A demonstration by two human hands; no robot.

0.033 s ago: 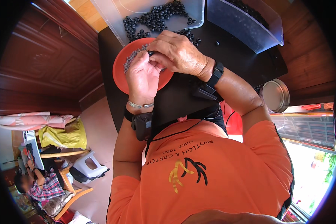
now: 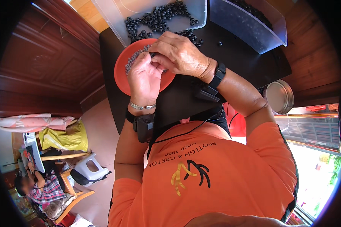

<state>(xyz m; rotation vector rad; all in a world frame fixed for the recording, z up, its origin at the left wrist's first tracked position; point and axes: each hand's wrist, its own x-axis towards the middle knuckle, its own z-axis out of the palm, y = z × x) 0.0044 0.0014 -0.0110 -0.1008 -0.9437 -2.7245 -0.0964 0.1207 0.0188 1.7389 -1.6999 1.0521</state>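
Note:
My left hand (image 2: 144, 77) and my right hand (image 2: 180, 55) meet over a red-orange bowl (image 2: 120, 73) on a black table (image 2: 246, 56). The fingertips of both hands pinch a small black piece (image 2: 152, 55) between them. A heap of tiny grey parts (image 2: 134, 58) lies in the bowl under my left fingers. Beyond the bowl stands a clear shallow tray (image 2: 113, 19) holding several black ring-shaped beads (image 2: 159, 19). I wear a bracelet and a dark device on the left wrist, and a black band on the right.
A second clear bin (image 2: 254, 30) with dark beads stands at the far right of the table. A round metal tin (image 2: 279, 96) lies to the right. On the floor to the left are a yellow bag (image 2: 64, 138), a white stool (image 2: 89, 168) and a seated person (image 2: 38, 189).

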